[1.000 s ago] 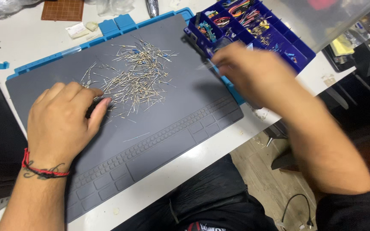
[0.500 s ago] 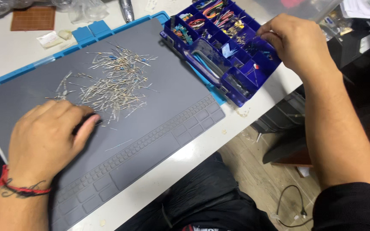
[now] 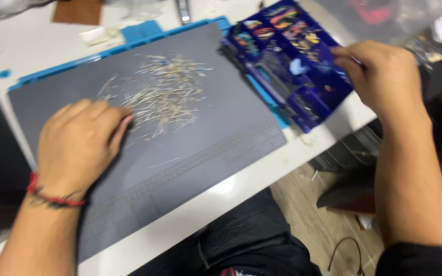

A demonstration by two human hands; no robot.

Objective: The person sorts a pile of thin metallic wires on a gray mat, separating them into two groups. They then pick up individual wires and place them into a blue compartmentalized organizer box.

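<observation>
Pin pile (image 3: 162, 102) under left hand (image 3: 80, 145)

Left hand (image 3: 80, 145) on pins (image 3: 162, 99) — seemingly flat.

- The work mat (image 3: 180, 153) is dark grey, with a bright blue rim along its far edge
- The pile of thin metal pins (image 3: 164, 97) is pale silver with a yellowish tint
- The compartment box (image 3: 292, 61) is deep blue, its small parts orange, yellow, teal and light blue
- The desk (image 3: 31, 51) is white
- A red and black cord bracelet (image 3: 52, 197) circles the left wrist
- The square pad (image 3: 78, 11) at the far edge is brown
</observation>
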